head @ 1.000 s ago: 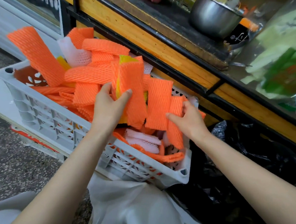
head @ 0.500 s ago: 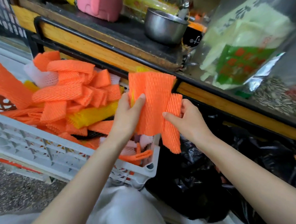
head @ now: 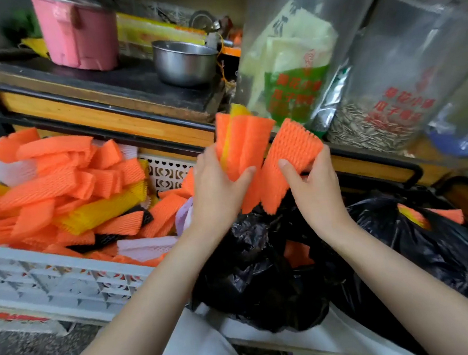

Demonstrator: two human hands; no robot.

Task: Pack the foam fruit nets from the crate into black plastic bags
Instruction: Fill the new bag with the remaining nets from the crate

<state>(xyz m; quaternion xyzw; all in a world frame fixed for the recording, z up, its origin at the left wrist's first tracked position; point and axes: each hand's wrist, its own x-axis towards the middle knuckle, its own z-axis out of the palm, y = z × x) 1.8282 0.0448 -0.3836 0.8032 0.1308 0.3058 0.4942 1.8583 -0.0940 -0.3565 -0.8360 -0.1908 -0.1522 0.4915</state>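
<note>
Holding foam nets point(head: 249, 159) over black bag point(head: 262, 275), centre frame.
Gripping bunch point(head: 240, 141) in left hand point(head: 217, 191), one net point(head: 294, 148) in right hand point(head: 312, 191), likely stacking for drop.

A small shop or market stall: 2 clear printed sacks point(head: 296, 62) at upper right, sunflower seeds point(head: 362, 129) in 1, a steel bowl point(head: 184, 63) on the wooden counter point(head: 98, 117), foam fruit nets point(head: 61, 186) at left

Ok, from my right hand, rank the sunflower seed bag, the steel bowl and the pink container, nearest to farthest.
1. Sunflower seed bag: just beyond the right hand, slightly to its right.
2. Steel bowl: on the dark shelf, farther back and to the left.
3. Pink container: far left on that same shelf.
</note>
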